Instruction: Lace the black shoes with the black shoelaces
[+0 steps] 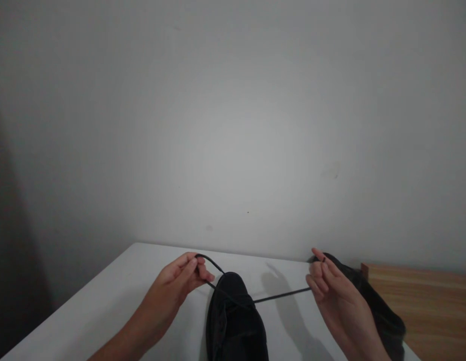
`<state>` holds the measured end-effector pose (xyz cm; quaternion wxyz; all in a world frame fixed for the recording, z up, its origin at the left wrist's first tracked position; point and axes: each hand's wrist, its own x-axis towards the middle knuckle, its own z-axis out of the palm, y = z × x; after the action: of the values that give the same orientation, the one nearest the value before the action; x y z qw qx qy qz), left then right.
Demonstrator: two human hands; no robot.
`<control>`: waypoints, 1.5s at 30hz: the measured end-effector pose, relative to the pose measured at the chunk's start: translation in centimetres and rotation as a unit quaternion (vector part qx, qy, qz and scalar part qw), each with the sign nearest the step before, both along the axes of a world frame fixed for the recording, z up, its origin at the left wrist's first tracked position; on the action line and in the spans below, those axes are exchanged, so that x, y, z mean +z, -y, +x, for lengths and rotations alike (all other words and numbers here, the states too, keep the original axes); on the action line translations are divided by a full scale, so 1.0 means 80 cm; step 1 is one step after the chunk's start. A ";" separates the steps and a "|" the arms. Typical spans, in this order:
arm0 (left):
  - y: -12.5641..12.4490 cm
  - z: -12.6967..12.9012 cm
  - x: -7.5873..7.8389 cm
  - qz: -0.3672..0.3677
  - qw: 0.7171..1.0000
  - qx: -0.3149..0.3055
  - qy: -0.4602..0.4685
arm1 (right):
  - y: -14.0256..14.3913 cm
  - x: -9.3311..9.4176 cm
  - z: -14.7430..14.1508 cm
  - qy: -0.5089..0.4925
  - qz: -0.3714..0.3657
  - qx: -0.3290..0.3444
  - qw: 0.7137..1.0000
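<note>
A black shoe (242, 328) rests on the white tabletop, its toe toward the wall and its near end cut off by the frame. A thin dark shoelace (281, 295) runs out from it to both sides. To the left of the toe, my left hand (183, 273) pinches the lace between thumb and fingers, with a loop bending back to the shoe. On the right, my right hand (328, 283) is closed on the other stretch of lace, which is pulled straight. A second black shoe (379, 306) lies behind my right hand, partly hidden by it.
The white table (157, 253) meets a plain grey wall (240, 125) at its back edge. Beyond the second shoe, at the right, is a wood-grain panel (424, 306). The table's left edge slants toward the lower left, with a dark area beside it.
</note>
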<state>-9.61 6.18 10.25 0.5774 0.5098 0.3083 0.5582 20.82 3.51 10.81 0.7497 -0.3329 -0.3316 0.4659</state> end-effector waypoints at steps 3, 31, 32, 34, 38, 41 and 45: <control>-0.010 -0.022 -0.005 -0.048 0.993 0.035 0.106 | -0.001 -0.009 0.003 0.052 -0.018 0.015 0.998; 0.017 -0.020 -0.035 0.212 0.900 0.016 -0.381 | 0.018 -0.064 -0.038 0.506 0.033 0.102 0.856; 0.020 -0.015 -0.039 0.199 0.900 0.012 -0.388 | 0.018 -0.068 -0.042 0.497 0.017 0.115 0.860; 0.024 -0.009 -0.044 0.186 0.896 0.006 -0.404 | 0.016 -0.075 -0.046 0.474 -0.018 0.136 0.870; 0.024 -0.004 -0.049 0.201 0.882 -0.009 -0.426 | 0.011 -0.081 -0.047 0.484 -0.042 0.142 0.862; 0.023 -0.002 -0.054 0.215 0.879 -0.011 -0.425 | 0.010 -0.079 -0.047 0.512 -0.018 0.123 0.850; 0.024 0.000 -0.058 0.256 0.883 -0.009 -0.393 | 0.012 -0.073 -0.052 0.536 0.024 0.098 0.838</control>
<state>-9.59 4.26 5.62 0.2627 0.8205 0.3517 0.3662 16.66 2.55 5.00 0.4133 -0.4786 -0.7232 0.2777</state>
